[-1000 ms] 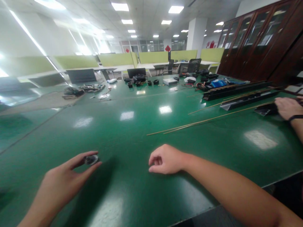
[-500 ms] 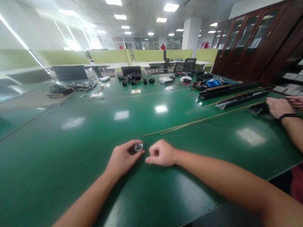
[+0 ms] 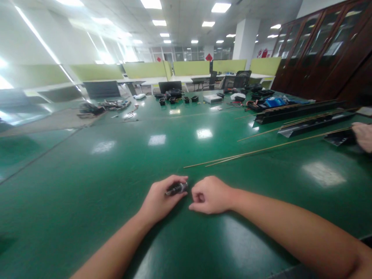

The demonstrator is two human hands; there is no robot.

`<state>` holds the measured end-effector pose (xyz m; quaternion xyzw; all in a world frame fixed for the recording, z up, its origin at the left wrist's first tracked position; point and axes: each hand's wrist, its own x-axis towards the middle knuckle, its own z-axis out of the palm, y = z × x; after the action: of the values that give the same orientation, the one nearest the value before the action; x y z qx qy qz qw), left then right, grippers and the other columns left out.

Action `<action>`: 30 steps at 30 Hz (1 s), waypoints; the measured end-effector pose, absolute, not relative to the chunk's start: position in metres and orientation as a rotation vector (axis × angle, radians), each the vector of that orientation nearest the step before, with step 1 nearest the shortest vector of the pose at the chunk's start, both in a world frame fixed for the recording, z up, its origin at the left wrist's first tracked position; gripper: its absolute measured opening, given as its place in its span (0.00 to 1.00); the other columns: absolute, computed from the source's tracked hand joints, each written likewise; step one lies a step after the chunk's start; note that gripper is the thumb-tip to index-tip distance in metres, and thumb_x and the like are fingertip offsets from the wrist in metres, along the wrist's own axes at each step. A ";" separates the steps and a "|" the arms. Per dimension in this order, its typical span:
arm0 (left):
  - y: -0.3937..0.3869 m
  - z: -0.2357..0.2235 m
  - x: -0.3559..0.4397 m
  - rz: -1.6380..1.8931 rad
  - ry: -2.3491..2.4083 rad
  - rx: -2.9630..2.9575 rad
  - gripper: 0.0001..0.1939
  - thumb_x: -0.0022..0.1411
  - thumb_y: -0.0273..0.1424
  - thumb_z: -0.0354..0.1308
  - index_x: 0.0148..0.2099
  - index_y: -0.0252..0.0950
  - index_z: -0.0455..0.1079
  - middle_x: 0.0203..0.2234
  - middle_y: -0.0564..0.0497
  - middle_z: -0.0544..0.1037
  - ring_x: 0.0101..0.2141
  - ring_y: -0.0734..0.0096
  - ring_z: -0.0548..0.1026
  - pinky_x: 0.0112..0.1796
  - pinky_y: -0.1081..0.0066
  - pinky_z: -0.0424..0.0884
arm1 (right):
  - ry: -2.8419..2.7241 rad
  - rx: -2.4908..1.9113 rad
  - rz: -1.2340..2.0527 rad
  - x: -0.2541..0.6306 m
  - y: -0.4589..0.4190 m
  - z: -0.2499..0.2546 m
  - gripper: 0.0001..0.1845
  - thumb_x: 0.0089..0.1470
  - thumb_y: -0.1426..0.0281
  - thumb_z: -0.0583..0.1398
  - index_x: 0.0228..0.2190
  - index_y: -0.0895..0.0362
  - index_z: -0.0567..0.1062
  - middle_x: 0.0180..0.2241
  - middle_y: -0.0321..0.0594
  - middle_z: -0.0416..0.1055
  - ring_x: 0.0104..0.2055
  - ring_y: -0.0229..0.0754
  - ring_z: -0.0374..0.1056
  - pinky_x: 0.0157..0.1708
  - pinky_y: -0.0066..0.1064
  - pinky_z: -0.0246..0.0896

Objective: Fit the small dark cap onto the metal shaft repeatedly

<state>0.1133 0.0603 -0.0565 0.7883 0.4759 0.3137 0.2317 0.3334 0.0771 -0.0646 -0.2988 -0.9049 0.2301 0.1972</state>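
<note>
Our L hand [image 3: 158, 199] pinches small dk part [image 3: 175, 189], long axis approx. sideways, shiny end [image 3: 183, 187] twd R hand [image 3: 212, 195] (curled, can't tell grip).

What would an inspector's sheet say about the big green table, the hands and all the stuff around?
Surface: green table, glossy, reflecting ceiling lights.
Thing in hand: small metallic part; exact kind unclear.
Clutter: thin golden rods, black channels and a blue item towards the right.
Hands: left hand grips the part; right hand is curled beside it, no held object visible.
Cables: possible wires at far left, too small to confirm.
Surroundings: yellow-green partitions, dark cabinet, another person's hand.
</note>
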 end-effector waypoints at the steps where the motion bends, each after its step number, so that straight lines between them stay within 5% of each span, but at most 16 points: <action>1: 0.060 -0.056 0.113 0.869 1.278 2.152 0.12 0.58 0.34 0.63 0.45 0.40 0.73 0.46 0.50 0.79 0.44 0.65 0.78 0.48 0.67 0.74 | -2.545 -0.832 0.631 0.333 0.076 -0.064 0.14 0.50 0.59 0.64 0.23 0.56 0.75 0.22 0.32 0.72 0.24 0.34 0.64 0.26 0.27 0.48; 11: 0.054 -0.054 0.119 0.740 1.202 2.154 0.15 0.61 0.32 0.60 0.51 0.41 0.70 0.43 0.51 0.79 0.41 0.70 0.79 0.43 0.73 0.75 | -2.603 -0.802 0.535 0.336 0.072 -0.059 0.12 0.50 0.59 0.64 0.31 0.55 0.78 0.26 0.35 0.74 0.27 0.38 0.66 0.30 0.28 0.52; 18: 0.053 -0.054 0.119 0.748 1.164 2.172 0.10 0.61 0.31 0.60 0.46 0.40 0.72 0.46 0.50 0.79 0.45 0.68 0.78 0.47 0.70 0.75 | -2.610 -0.798 0.535 0.337 0.071 -0.057 0.11 0.51 0.60 0.64 0.31 0.55 0.77 0.25 0.34 0.73 0.26 0.37 0.65 0.29 0.28 0.51; 30: 0.052 -0.050 0.117 0.683 1.196 2.210 0.16 0.59 0.38 0.63 0.49 0.42 0.73 0.41 0.52 0.80 0.40 0.68 0.79 0.44 0.72 0.74 | -2.601 -0.814 0.573 0.337 0.070 -0.056 0.10 0.51 0.61 0.65 0.30 0.55 0.76 0.25 0.34 0.72 0.26 0.36 0.63 0.28 0.27 0.49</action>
<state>0.1169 0.0522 -0.0496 0.8183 0.4429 0.2527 0.2655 0.3375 0.0700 -0.0564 -0.2875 -0.9192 0.2025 0.1772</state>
